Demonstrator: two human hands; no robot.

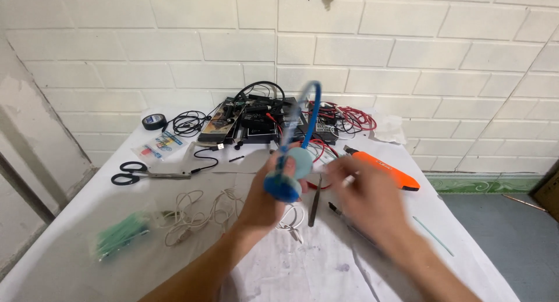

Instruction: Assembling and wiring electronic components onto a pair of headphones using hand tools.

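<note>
- Head view shows my left hand (269, 198) wrapped tight round the blue base of a small blue gadget (290, 171), held up over the middle of the table (407, 261); its bendy blue neck (312, 113) arcs up and away from me
- What the gadget is exactly I cannot tell, since it is blurred; a pale round part sits just above my fingers
- My right hand (364, 194) is just beside it, smeared by motion, with something thin and pale pinched at the fingertips; whether that grip is firm or loose I cannot tell
- As I judge it, the work is under way: the piece is picked up and in hand, but nothing on it looks finished or set aside
- Tools lie unused around me: tweezers (315, 202) under my hands, an orange cutter (387, 169) to the right, black scissors (145, 173) to the left, a roll of black tape (154, 121) further back
- White cable (195, 212) sprawls by my left forearm, a bag of green swabs (122, 235) sits near the left edge, and red wires (349, 117) and black electronics (256, 124) crowd the far side by the wall
</note>
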